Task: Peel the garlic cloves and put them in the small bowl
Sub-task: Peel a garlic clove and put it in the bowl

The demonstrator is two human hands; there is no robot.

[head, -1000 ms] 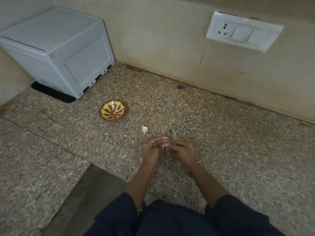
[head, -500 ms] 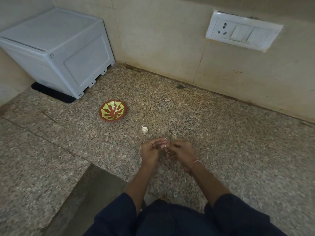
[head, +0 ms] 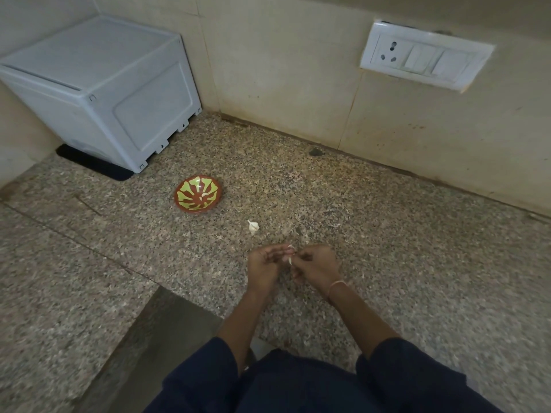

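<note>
Over the speckled granite counter, my left hand [head: 264, 265] and my right hand [head: 316, 263] meet fingertip to fingertip. Between them they pinch a small white garlic clove [head: 290, 255] with a strip of skin hanging down. A second garlic clove [head: 253, 226] lies loose on the counter just beyond my hands. Farther left stands the small bowl [head: 198, 194], red-brown with a yellow-green pattern; a pale clove shows inside it.
A white plastic box [head: 104, 87] on a black mat fills the far left corner. The tiled wall carries a switch plate [head: 425, 55]. Bits of peel [head: 332, 226] lie near my hands. The counter edge steps down at lower left.
My hands stay in the same spot; the fingers have shifted slightly and a strip of skin now hangs from the held clove.
</note>
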